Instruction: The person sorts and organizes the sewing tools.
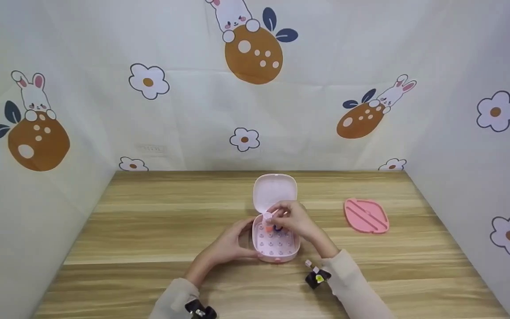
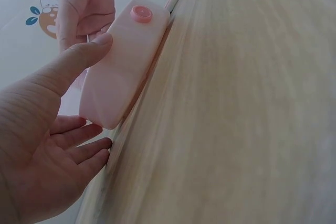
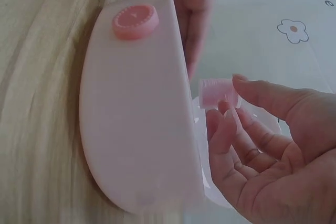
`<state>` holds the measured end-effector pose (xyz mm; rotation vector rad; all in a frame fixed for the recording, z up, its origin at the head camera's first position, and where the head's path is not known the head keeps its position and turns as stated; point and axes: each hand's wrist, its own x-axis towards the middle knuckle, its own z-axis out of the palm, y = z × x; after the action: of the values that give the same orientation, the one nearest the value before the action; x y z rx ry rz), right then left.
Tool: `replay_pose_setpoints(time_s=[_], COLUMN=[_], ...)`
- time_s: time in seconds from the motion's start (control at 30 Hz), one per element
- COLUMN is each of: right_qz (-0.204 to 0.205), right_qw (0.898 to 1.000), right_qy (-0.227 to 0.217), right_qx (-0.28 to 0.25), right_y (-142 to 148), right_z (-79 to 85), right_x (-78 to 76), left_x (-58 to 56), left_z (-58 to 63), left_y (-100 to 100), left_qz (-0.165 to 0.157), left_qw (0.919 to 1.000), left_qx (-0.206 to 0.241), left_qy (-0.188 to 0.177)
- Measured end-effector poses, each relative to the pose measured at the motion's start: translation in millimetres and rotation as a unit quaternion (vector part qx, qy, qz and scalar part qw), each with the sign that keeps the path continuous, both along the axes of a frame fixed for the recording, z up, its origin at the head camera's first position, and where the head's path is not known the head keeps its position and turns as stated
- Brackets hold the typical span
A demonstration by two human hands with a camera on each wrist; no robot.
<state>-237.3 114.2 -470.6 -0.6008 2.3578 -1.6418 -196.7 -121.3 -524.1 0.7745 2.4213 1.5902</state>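
Observation:
A light pink sewing box [image 1: 289,258] stands on the table with its lid [image 1: 275,192] raised behind it. Rows of small pegs line its inside, where an orange spool [image 1: 269,229] and a dark blue spool [image 1: 278,228] sit near the back. My left hand [image 1: 230,243] holds the box at its left side, thumb against the front wall and fingers behind. Above the back left part of the box, my right hand [image 1: 295,219] pinches a pale pink thread spool [image 3: 216,93] between thumb and fingers. A round coral catch [image 3: 135,22] is on the box front.
To the right of the box lies a coral pink tray-like insert [image 1: 367,215] with a diagonal band. The wood-grain table [image 1: 157,212] meets printed fabric walls at its back and sides.

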Motion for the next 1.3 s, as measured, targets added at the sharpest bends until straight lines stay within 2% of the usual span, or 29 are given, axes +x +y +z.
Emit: replay_pose_setpoints(time_s=[0.23, 0.8, 1.07, 1.3], right_qz=[-0.009, -0.019, -0.036, -0.055], right_qw=[1.0, 0.999, 0.997, 0.996], right_qy=[-0.002, 0.019, 0.035, 0.032], right_qx=[0.009, 0.045, 0.056, 0.062], right_y=[-9, -19, -22, -24], right_z=[-1.4, -9.2, -12.7, -14.3], right_x=[-0.2, -6.0, -5.6, -3.0], left_x=[0.3, -0.5, -0.6, -1.5], left_z=[-0.2, 0.4, -0.9, -1.9], left_y=[-1, -1, -1, -2], left_qz=[0.008, -0.003, -0.008, -0.005], left_qw=[0.9999, 1.0, 0.9999, 1.0], left_qx=[-0.011, 0.005, 0.011, 0.005], left_qy=[-0.002, -0.002, 0.0, 0.006])
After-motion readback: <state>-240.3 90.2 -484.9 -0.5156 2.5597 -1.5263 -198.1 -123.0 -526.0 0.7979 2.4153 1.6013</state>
